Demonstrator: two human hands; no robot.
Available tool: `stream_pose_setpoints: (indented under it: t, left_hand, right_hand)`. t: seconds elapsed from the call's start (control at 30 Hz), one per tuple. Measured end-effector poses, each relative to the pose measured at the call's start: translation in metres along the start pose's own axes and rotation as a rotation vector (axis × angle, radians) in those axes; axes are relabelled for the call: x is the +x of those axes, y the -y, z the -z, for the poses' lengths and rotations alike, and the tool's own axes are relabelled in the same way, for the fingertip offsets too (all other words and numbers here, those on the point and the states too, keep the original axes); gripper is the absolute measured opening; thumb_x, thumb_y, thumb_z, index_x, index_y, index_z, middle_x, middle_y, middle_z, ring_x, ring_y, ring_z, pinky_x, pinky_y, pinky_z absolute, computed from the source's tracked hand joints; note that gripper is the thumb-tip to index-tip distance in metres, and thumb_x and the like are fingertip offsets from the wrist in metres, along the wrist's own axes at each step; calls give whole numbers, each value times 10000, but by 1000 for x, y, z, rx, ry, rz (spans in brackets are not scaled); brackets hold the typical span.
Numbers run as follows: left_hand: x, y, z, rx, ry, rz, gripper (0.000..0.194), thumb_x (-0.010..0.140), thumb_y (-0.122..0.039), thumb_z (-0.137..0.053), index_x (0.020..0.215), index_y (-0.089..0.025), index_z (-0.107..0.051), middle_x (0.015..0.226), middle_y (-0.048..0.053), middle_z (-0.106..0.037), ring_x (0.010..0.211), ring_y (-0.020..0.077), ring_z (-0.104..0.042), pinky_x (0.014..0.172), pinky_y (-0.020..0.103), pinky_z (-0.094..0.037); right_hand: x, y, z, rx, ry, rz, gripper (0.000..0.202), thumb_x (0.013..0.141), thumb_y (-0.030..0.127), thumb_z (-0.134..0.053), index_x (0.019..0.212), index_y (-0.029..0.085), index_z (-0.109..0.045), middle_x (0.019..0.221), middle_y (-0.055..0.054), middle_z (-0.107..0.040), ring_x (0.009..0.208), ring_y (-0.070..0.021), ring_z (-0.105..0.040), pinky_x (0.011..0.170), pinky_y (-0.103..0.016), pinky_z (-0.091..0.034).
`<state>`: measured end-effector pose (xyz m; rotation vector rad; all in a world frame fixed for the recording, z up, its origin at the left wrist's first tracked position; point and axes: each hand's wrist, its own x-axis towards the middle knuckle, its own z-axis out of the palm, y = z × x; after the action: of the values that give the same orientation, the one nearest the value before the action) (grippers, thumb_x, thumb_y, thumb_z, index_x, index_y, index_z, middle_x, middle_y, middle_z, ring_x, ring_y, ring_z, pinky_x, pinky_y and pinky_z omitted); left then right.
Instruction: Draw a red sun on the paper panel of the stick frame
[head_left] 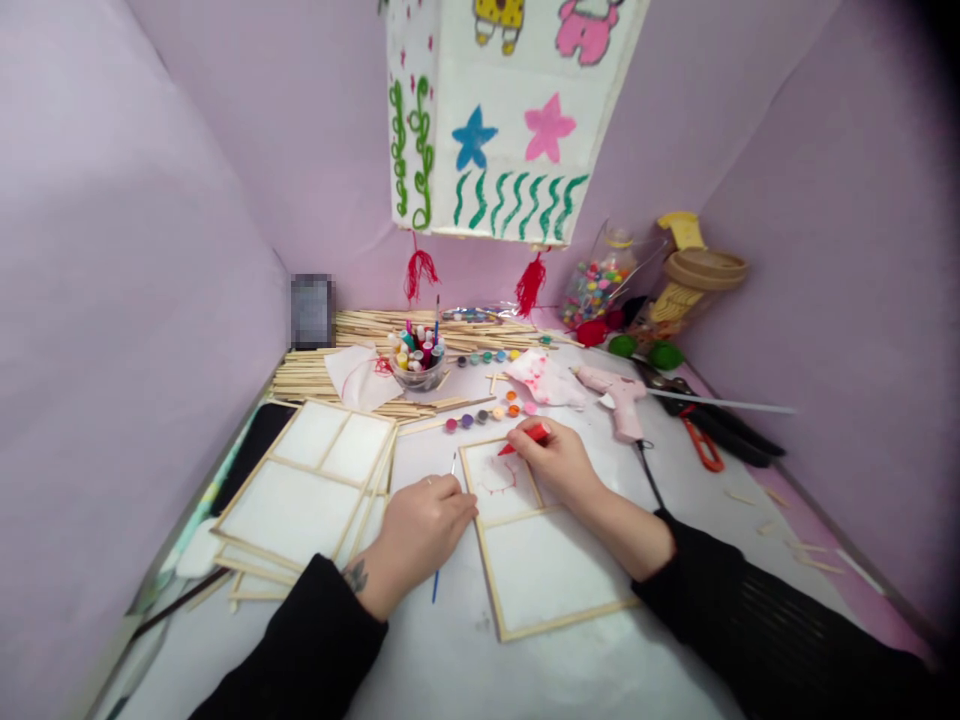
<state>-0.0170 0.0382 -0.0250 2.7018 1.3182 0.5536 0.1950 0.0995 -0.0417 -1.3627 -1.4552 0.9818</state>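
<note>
My right hand (551, 458) is closed round a red marker (534, 436), its tip at the white upper panel of a wood-edged frame (559, 575). Thin red curved lines (501, 480) show on that panel. At the frame's left edge rests my left hand (429, 515), fingers bent together, with a thin blue-handled paintbrush (436, 585) passing beneath or within it; the hand hides its middle, and I cannot tell whether the fingers grip it. A stack of similar white-panelled frames (300, 500) lies to the left.
Behind are wooden sticks (307, 375), a cup of markers (418, 372) and small paint pots (467, 421). A pink glue gun (619, 398) and black pliers (731, 425) lie right. A painted lantern (502, 140) with red tassels hangs above. A bead jar (600, 285) stands back right.
</note>
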Motion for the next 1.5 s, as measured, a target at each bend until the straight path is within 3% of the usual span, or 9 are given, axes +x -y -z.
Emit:
stream_pose_setpoints:
  t: [0.57,0.67,0.8,0.87,1.0,1.1,1.17,1.33,1.5]
  left_hand:
    - [-2,-4,8,-105,-132,67,283,882,-68,-364,1019,-191,-580,854,42,-560,688,139,-589,602,238,-485]
    - [-2,-20,28,-89,-126,83,268,913,-121,-335,1029,-196,-565,828,41,-558,651,150,-578,569,252,-467]
    - [3,-27,77,-41,27,182,182,935,-290,-402,911,-222,-569,783,25,-610,677,176,-608,604,274,-468]
    - [12,-6,99,106,135,322,218,921,-229,-376,823,-224,-571,719,23,-632,651,192,-625,592,281,-451]
    - [46,80,121,365,140,769,290,896,-137,-372,1134,-136,-539,1005,155,-671,844,275,-661,684,329,-459]
    - [67,144,120,339,142,848,483,903,-141,-424,1353,1,-322,1116,214,-627,925,294,-653,760,333,-457]
    - [76,175,115,308,125,857,645,944,-234,-433,1452,-11,-104,1246,211,-560,1016,289,-625,812,330,-449]
    - [90,222,96,285,118,950,770,901,-202,-483,1500,-79,-16,1362,236,-488,1045,314,-623,825,358,-472]
    - [94,234,90,298,98,940,742,892,-139,-445,1496,-62,-21,1365,236,-484,1054,310,-615,839,363,-463]
  right_hand:
    - [0,-7,2,75,5,-11,319,807,502,-611,755,187,-607,649,-11,-590,627,-172,-522,605,-285,-421]
    - [0,-7,2,74,17,-7,311,812,493,-608,743,190,-598,655,-9,-584,630,-168,-519,613,-284,-418]
    - [0,-6,3,88,22,-30,314,807,500,-607,726,198,-590,625,0,-570,605,-167,-510,581,-280,-410]
    - [0,-5,4,96,28,-37,315,806,504,-606,728,198,-594,615,0,-570,598,-170,-513,572,-281,-409]
    - [0,-5,5,88,37,-29,303,808,489,-600,733,195,-602,630,-8,-582,616,-178,-525,597,-290,-418]
    - [0,-4,5,91,25,-18,301,804,483,-606,732,190,-606,642,-9,-579,617,-175,-523,615,-296,-423]
    - [0,-4,6,98,17,-17,308,801,487,-608,721,190,-606,645,-11,-581,619,-176,-526,617,-298,-428]
    - [2,-3,6,96,13,-26,310,796,492,-609,719,191,-613,631,-17,-594,604,-179,-534,596,-298,-439]
    - [3,-1,6,74,3,-51,274,778,458,-618,695,197,-607,632,-23,-594,604,-185,-531,574,-298,-433]
